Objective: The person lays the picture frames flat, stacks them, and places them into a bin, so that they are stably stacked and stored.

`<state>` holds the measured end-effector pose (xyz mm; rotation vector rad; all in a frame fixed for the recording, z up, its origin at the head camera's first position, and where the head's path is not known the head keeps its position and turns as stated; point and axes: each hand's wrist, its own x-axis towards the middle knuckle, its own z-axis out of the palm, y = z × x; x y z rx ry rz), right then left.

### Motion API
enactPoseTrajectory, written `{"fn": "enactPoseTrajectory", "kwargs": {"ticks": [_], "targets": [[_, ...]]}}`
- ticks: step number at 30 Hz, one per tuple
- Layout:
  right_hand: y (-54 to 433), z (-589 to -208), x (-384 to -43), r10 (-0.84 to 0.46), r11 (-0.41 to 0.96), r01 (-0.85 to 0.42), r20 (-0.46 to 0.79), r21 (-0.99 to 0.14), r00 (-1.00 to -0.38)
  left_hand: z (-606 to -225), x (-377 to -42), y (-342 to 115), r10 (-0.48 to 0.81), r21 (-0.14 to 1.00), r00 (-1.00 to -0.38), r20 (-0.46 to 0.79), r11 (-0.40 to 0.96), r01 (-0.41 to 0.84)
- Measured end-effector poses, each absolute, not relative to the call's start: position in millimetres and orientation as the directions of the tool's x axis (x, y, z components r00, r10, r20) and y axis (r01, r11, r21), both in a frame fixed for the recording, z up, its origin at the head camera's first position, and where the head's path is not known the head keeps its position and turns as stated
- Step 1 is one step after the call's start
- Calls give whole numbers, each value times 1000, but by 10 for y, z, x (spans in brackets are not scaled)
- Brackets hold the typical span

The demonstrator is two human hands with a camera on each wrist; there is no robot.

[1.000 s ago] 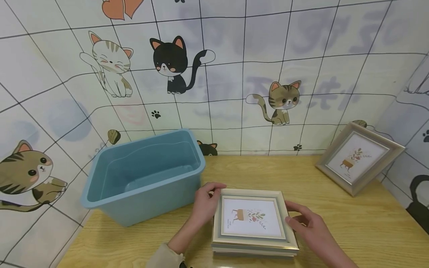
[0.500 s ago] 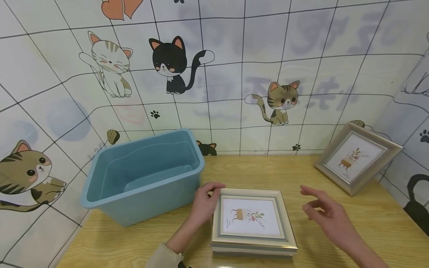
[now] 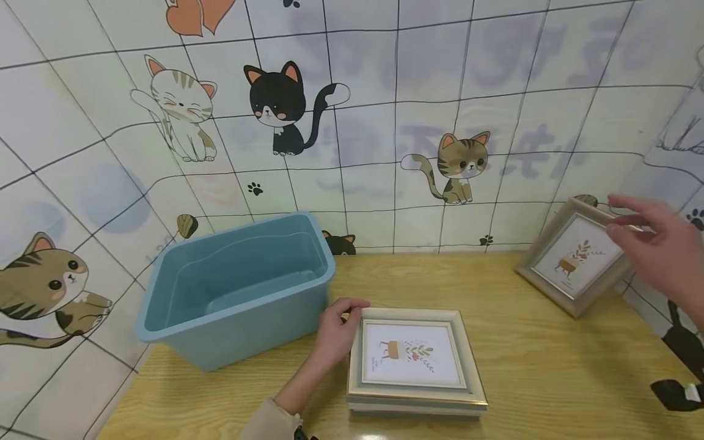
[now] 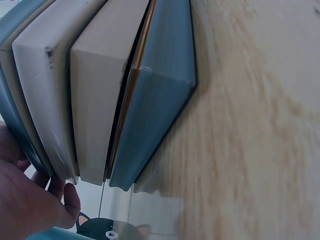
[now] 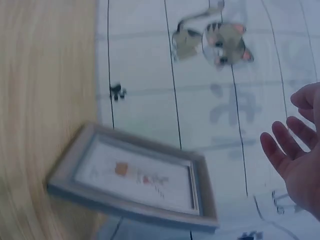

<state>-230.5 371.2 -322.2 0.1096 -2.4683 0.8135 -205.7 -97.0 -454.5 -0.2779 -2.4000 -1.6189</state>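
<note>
In the head view, several picture frames lie stacked flat on the table, and a small frame with a plant print (image 3: pixel 412 356) is on top. My left hand (image 3: pixel 337 333) holds the stack's far left corner with bent fingers. In the left wrist view, the stacked frames' pale and blue edges (image 4: pixel 95 100) show beside those fingers. A silvery picture frame (image 3: pixel 577 256) leans at the back right, tilted onto one corner. My right hand (image 3: pixel 657 244) is in front of its upper right corner in the head view. From the right wrist, that hand (image 5: pixel 300 155) appears empty, fingers loosely bent, apart from the frame.
A blue plastic tub (image 3: pixel 236 318) stands left of the stack, with nothing visible inside. The wooden table (image 3: pixel 528 366) meets a tile-patterned wall covering (image 3: pixel 368 134) printed with cats. A black object (image 3: pixel 682 345) is at the right edge.
My right hand has left the stack's right edge and moved right and away from me, up to the leaning picture frame. The left hand has stayed at the stack's corner.
</note>
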Motion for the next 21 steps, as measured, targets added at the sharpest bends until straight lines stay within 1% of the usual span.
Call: {"fn": "enactPoseTrajectory", "kwargs": {"ticks": [4, 6, 10, 14, 17, 21], "targets": [[3931, -3225, -2482, 133, 839, -192, 534, -509, -835, -4550, -2063, -965, 25, 882, -955, 296, 376, 283], [4034, -3269, -2560, 140, 835, -193, 539, -515, -830, -4552, -2064, -962, 21, 882, -955, 295, 378, 281], [4208, -3327, -2668, 160, 838, -151, 500, -525, -851, -4566, -2071, -948, 27, 878, -954, 299, 383, 287], [4372, -3345, -2778, 133, 879, -127, 493, -459, -860, -4556, -2085, -924, 55, 877, -951, 303, 375, 301], [4493, -3344, -2862, 140, 904, -73, 450, -422, -882, -4546, -2089, -911, 62, 879, -950, 305, 366, 306], [4642, -3368, -2940, 193, 902, 33, 334, -430, -923, -4555, -2080, -908, 70, 881, -951, 302, 361, 307]]}}
